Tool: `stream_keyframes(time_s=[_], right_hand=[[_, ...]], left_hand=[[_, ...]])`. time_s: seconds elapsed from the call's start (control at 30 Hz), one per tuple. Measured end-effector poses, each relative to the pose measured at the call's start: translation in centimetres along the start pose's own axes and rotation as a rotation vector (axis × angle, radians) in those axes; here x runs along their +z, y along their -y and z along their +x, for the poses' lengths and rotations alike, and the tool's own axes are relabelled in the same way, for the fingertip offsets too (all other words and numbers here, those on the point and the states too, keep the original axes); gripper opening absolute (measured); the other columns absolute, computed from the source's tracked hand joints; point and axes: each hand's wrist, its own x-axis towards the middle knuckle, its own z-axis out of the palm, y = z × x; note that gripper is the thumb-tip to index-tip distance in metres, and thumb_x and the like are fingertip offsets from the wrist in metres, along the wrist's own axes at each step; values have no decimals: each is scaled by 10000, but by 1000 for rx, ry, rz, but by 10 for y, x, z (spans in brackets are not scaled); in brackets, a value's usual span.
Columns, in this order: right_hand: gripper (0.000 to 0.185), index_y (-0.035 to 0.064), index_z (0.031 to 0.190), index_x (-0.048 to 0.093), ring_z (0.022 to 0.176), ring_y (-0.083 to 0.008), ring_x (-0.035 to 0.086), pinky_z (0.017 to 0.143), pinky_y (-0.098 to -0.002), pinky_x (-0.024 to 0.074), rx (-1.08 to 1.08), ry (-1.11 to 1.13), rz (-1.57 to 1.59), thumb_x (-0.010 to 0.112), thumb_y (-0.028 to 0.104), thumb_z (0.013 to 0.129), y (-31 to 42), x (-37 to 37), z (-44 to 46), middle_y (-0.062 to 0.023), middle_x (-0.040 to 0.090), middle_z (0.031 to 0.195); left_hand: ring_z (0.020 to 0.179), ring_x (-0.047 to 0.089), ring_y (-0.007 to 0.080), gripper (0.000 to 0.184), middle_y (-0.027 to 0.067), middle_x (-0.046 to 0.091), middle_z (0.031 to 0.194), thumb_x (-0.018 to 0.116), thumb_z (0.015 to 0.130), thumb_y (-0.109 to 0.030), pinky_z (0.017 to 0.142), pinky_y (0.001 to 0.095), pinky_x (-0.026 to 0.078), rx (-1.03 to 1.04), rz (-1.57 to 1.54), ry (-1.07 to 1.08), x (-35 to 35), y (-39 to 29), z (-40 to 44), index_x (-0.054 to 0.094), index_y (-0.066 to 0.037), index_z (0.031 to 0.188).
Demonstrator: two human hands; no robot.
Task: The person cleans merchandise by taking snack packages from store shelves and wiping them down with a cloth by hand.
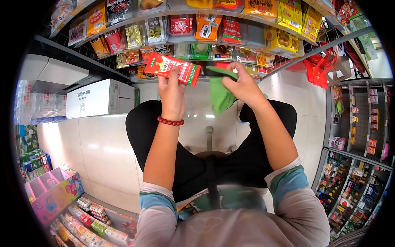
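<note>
My left hand (173,88) grips a red snack packet (173,68) with a green end, holding it up before the shelves, thumb across its front. A red bead bracelet circles that wrist. In my right hand (242,85) is a green cloth (222,92), pinched between thumb and fingers and hanging down, with a dark strip along its top. Packet and cloth are close together, near the lower shelf edge. Whether the cloth touches the packet I cannot tell.
Snack shelves (160,43) with several rows of packets stand ahead. A white carton (101,99) sits at the left beside wrapped bottles (43,103). Red bags (317,72) hang at the right, above a display rack (358,117). A pink box (55,191) is at lower left.
</note>
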Motion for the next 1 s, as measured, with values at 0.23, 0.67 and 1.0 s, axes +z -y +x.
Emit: stream_keyframes(time_s=[0.23, 0.67, 1.0], right_hand=[[314, 72, 1166, 558, 840, -161, 661, 777, -322, 526, -179, -105, 45, 676, 164, 889, 12, 24, -6, -82, 693, 996], [381, 24, 1161, 550, 961, -296, 692, 818, -356, 527, -219, 158, -255, 735, 177, 865, 13, 58, -30, -171, 678, 1047], [394, 99, 1250, 514, 887, -401, 662, 713, -463, 548, -527, -34, -496, 654, 200, 895, -7, 65, -19, -180, 635, 1136]], left_hand=[[1148, 615, 225, 396, 123, 599, 1297, 483, 998, -63, 955, 418, 541, -81, -16, 86, 10, 1, -7, 434, -75, 1391], [1061, 625, 282, 383, 159, 609, 1226, 442, 1034, -225, 927, 443, 539, -263, -201, 75, -8, 15, 2, 412, -80, 1388], [1077, 631, 205, 614, 73, 655, 1173, 330, 1053, -591, 955, 356, 510, -483, 284, 172, 5, 20, -7, 563, -82, 1306]])
